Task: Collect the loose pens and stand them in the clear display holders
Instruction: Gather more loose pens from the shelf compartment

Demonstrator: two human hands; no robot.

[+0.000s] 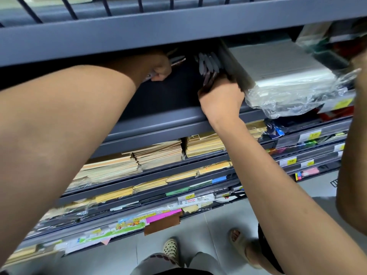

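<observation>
Right hand [220, 96] sits just inside the front edge of the grey shelf [158, 124], knuckles toward the camera. Its fingers are curled tight round the lower ends of a bundle of grey pens [208, 62]. The bundle fans up and away from the fist toward the back of the shelf, caps pointing into the dark. Just to the right of that fist, touching or nearly so, lies a plastic-wrapped stack of paper [278, 72] that takes up the right end of the shelf.

Deeper in and toward the left end, the left hand [160, 69] is closed as well. It grips what look like a few loose pens [177, 60], whose tips stick out past the knuckles toward the back. The two hands are well apart, with bare dark shelf floor between them.

No clear display holder shows anywhere, and the back of the shelf is too dark to read. The step in hand looks like gathering, with the standing still to come. To do it well, the right hand should square the fanned bundle so that all the caps point one way. It should draw the bundle out low, since the shelf above leaves little headroom. The loose plastic wrap beside it could snag a pen clip.
</observation>
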